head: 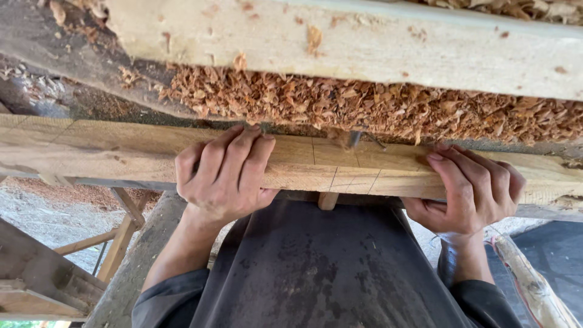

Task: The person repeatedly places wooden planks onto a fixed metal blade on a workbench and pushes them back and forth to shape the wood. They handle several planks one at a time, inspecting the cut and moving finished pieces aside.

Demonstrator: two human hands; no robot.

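Outdoors, a rough workbench [73,91] carried a heap of reddish wood shavings [376,109] under a pale timber slab [364,45] at twelve o'clock. The left hand [225,176] and the right hand [473,188] were both closed around a pencil-marked wooden beam [322,167] lying across the middle. At six o'clock a dark shirt [328,267] hid the ground; a small metal piece [355,138] above the beam was blurred.
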